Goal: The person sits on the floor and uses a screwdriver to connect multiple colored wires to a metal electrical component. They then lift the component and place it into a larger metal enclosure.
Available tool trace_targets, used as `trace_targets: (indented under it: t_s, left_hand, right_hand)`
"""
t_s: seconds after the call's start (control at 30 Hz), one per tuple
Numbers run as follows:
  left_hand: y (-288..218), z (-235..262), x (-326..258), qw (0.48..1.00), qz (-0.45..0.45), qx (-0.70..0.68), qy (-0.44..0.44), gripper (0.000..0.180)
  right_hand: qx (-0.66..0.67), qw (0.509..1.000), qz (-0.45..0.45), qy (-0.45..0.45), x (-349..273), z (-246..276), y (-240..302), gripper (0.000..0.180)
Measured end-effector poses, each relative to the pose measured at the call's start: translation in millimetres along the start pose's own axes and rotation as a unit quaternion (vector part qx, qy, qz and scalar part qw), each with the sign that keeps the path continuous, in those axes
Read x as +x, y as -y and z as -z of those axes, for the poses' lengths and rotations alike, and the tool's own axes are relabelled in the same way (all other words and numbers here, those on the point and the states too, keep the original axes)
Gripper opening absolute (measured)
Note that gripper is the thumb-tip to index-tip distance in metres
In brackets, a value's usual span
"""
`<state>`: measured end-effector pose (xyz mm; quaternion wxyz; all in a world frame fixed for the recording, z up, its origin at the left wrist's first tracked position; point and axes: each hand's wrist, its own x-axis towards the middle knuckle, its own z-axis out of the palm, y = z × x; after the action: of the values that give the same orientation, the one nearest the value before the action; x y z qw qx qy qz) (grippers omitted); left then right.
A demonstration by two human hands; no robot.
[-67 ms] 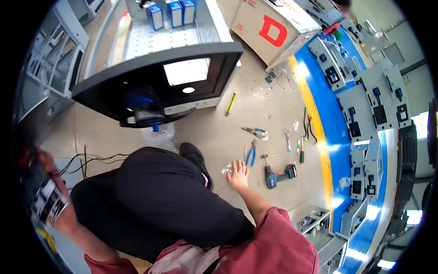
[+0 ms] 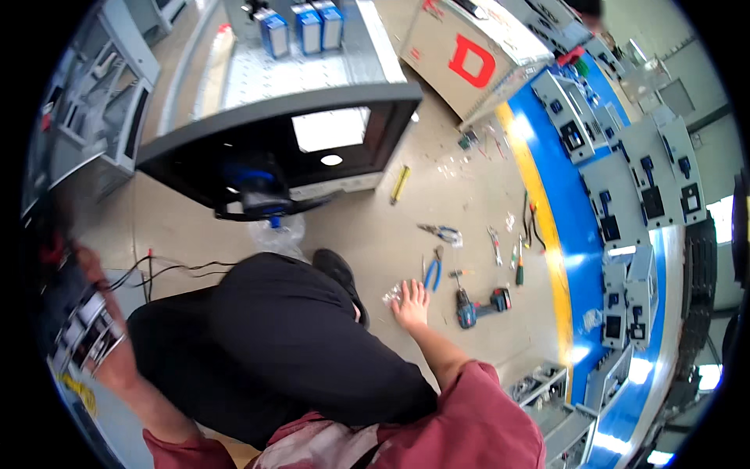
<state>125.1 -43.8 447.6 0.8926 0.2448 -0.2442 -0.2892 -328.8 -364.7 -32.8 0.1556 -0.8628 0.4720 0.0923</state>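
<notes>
My right hand [image 2: 411,306] reaches down to the floor with its fingers apart, at the edge of a small clear plastic bag [image 2: 391,295]. Just beyond it lie blue-handled pincers [image 2: 433,270], and a cordless drill [image 2: 469,309] rests to its right. At the far left rim, my left hand [image 2: 92,270] is blurred beside a dark object and some shiny metal pieces [image 2: 94,330]; its fingers are too unclear to read. Ahead of my knees stands a grey cabinet with a dark-framed door [image 2: 383,117], which has a rectangular opening and a round hole.
Pliers [image 2: 441,232], a wrench [image 2: 495,246], a green-handled screwdriver [image 2: 519,271] and a yellow tape measure [image 2: 400,185] lie about the floor. A large carton [image 2: 437,59] stands ahead. Grey panels [image 2: 613,195] line the blue floor strip at right. Black cables [image 2: 183,270] run beside my leg.
The whole view has shifted slightly to the right and down. My right hand stays low by the plastic bag.
</notes>
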Motion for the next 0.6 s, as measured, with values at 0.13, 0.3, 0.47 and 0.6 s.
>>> trace_targets:
  t_s: [0.13,0.3,0.47,0.6]
  left_hand:
    - [23,5,25,0.997,-0.024,0.056,0.037,0.054]
    - [54,-57,75,0.995,0.04,-0.085,0.026,0.058]
    - [47,-65,77,0.976,0.08,-0.186,-0.074,0.052]
    - [34,-64,65,0.975,0.132,-0.179,-0.023,0.057]
  right_hand:
    - [0.013,1.0,0.003,-0.001,-2,-3,2,0.077]
    - [0.004,0.996,-0.018,0.087,0,1,-15,0.078]
    - [0.047,0.993,-0.067,0.081,43,122,-36,0.053]
    - [0.473,0.866,0.019,-0.158,-19,357,76,0.044]
